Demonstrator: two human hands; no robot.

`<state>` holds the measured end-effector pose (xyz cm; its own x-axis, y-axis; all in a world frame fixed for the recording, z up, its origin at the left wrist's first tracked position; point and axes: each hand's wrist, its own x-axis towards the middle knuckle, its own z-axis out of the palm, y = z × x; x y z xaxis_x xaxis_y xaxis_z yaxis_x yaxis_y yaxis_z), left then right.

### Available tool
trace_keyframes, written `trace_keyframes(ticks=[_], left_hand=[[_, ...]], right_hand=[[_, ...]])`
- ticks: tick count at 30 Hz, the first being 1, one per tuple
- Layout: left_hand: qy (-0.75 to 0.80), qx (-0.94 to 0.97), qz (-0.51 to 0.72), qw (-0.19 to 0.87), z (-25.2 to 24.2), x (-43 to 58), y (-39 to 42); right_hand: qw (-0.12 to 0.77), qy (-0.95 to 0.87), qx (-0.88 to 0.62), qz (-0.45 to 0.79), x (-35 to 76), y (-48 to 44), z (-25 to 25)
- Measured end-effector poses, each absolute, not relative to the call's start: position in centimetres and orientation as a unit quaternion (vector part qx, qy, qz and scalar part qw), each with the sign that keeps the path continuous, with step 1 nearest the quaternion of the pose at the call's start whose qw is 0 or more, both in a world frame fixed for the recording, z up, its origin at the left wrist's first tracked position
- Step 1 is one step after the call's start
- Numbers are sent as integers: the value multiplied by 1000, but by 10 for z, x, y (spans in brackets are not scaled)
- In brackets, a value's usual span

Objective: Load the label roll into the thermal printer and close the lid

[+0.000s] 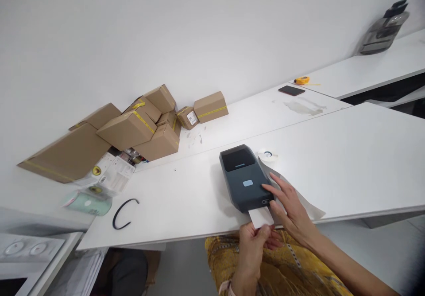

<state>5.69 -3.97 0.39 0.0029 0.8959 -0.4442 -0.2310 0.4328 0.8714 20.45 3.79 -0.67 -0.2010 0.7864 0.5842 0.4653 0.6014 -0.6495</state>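
Note:
A dark grey-blue label printer (244, 181) lies on the white table near its front edge. From its near end sticks out a white paper label (261, 217). My left hand (254, 245) pinches the free end of this label between thumb and fingers, just past the table edge. My right hand (287, 205) is open, its fingers stretched out, the tips resting on the printer's near right corner and side. Behind the printer's right side sits a small roll of white labels (267, 155). A backing strip (310, 205) lies along the table to the right, partly behind my right hand.
Several cardboard boxes (128, 130) are piled against the wall at left. In front of them are a mint-green package (88, 203) and a black headband (117, 216). Farther right lie a phone (291, 91) and a yellow tape measure (302, 80). A clear bottle (381, 32) stands beyond.

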Motion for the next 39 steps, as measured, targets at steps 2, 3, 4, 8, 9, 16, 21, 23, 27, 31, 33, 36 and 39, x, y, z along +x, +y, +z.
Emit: trace_keyframes(ticks=[2,3,4,8,9,16,21,23,27,31,33,36,39], left_hand=[[535,305,422,665,2,53,-46],[528,302,417,675,2,51,-49],[523,296,417,682,2,49,-52],[509,270,458,677,5,40,-57],[502,267,469,676,6,37,-56],[479,238,498,683,3,31,-42],[509,203,502,669,-4,39,-36],[513,204,500,667,-4,43,-35],[529,202,496,659,2,49,-33],[526,214,493,659,8,49,-31],[523,225,492,659,11,48,-31],[510,260,475,669,15,46,-32],[512,311,435,672,17,41,-38]], right_hand=[[472,-787,-384,105,200,43,2],[463,-800,-374,81,197,47,6],[453,-809,-369,62,194,50,10],[417,-826,-378,28,185,61,17],[412,-827,-382,30,184,62,17],[406,-819,-404,46,181,60,20],[402,-818,-409,30,179,60,21],[401,-820,-406,38,181,60,20],[415,-819,-386,86,188,60,24],[434,-816,-360,122,195,68,44],[433,-824,-344,125,198,77,56],[431,-837,-315,124,199,98,75],[454,-829,-298,132,192,125,94]])
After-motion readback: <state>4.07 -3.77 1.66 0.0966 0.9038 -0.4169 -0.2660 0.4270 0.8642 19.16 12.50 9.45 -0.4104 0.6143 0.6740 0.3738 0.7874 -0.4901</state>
